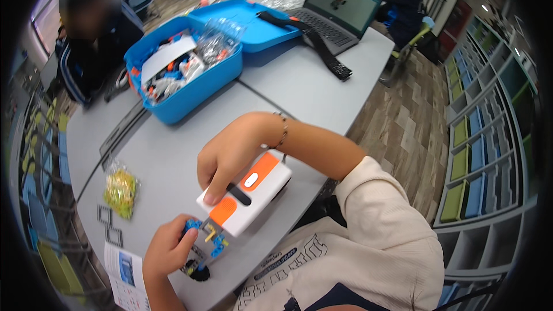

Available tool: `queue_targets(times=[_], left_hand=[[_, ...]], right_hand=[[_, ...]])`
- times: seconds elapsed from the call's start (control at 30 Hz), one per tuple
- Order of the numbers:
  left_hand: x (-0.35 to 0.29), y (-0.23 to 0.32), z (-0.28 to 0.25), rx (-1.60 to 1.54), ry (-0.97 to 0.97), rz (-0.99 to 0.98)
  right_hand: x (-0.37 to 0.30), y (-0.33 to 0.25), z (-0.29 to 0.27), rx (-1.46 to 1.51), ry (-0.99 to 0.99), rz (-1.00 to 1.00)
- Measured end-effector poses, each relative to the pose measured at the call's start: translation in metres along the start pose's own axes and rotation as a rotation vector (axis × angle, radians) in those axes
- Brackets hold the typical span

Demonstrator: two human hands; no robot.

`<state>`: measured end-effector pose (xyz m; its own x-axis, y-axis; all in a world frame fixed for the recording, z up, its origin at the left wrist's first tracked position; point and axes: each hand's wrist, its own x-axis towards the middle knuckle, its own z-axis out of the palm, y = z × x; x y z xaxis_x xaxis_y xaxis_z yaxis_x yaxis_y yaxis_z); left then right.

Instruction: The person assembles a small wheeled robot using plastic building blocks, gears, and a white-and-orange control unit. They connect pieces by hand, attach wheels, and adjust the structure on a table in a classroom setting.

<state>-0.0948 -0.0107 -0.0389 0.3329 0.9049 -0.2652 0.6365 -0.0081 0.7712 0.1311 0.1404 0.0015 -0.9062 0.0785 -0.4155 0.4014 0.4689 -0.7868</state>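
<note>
White and orange plastic fills the lower middle of the frame: a flat rectangular control block [246,192] with orange corners, a dark slot and a small oval button on its top face. The right hand [227,158] lies over its upper left edge, fingers curled down over the block and gripping it, a thin bracelet [283,131] at the wrist. Just below, at the bottom centre-left, the left hand [166,250] pinches a small assembly of blue, yellow and grey building pieces [204,245], which touches the lower left end of the block; a black wheel-like part sits at its bottom edge. Both rest low over the grey table [173,161].

At the bottom left edge lies an open instruction booklet [124,276]. Above it, on the left of the table, are two small black square frames [109,224] and a clear bag of yellow parts [121,192].

Farther up, in the upper left centre, stands an open blue plastic case [190,89] full of mixed parts, paper and clear bags, its lid folded back flat behind it. A black strap [317,40] trails from the lid across the table. At the upper centre right sits an open laptop [337,11]. A person in dark clothing [92,40] sits at the upper left, and another [403,0] sits beyond the laptop.
</note>
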Motion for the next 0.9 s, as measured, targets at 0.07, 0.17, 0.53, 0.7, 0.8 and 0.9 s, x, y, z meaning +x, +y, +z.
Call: queue_targets(times=[0.07, 0.17, 0.53, 0.7, 0.8, 0.9], left_hand=[[0.001, -0.005, 0.000, -0.051, -0.003, -0.032], [0.002, -0.014, -0.003, -0.130, -0.061, -0.119], [0.006, -0.032, -0.011, -0.535, -0.392, -0.177], [0.005, -0.032, -0.002, -0.621, -0.382, -0.133], [0.003, -0.027, 0.004, -0.658, -0.329, -0.123], [0.003, -0.024, 0.007, -0.653, -0.259, -0.172]], right_hand=[[-0.003, -0.005, 0.000, -0.013, 0.009, -0.020], [-0.006, -0.012, 0.004, -0.103, 0.049, 0.003], [-0.001, -0.015, 0.006, -0.262, -0.033, -0.049], [-0.001, -0.014, 0.006, -0.270, -0.039, -0.052], [-0.002, -0.014, 0.007, -0.275, -0.048, -0.045], [-0.004, -0.015, 0.006, -0.294, -0.051, -0.027]])
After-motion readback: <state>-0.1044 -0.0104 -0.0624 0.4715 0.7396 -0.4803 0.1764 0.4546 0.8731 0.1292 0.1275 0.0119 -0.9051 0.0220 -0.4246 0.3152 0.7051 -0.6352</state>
